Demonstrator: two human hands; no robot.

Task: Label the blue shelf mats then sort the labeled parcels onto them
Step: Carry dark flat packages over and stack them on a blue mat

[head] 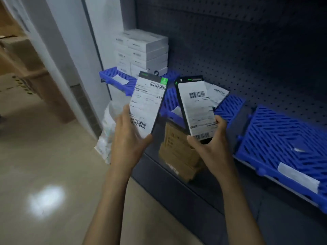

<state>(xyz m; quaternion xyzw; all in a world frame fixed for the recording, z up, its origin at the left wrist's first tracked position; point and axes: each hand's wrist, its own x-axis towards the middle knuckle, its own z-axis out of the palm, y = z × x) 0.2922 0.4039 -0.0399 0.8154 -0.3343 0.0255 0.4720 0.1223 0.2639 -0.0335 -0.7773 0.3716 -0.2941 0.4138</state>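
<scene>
- Parcels are held up at frame centre, one per hand: the left parcel point(147, 103) is gripped by the left hand point(129, 137), the right parcel point(196, 106) by the right hand point(210, 145).
- Fingers are curled round each parcel's lower end.
- Blue mats point(276, 138) are laid along the shelf behind, at right.
- White boxes point(141, 50) are stacked on the far mat point(115, 80), upper centre.

Each hand point(130, 138) point(210, 147) grips one labeled parcel point(147, 105) point(195, 108) before blue mats point(276, 135).

Slatted bright blue plastic shelf mats point(276, 138); black flat parcels point(148, 103) with white barcoded labels; white stacked boxes point(141, 50).
</scene>
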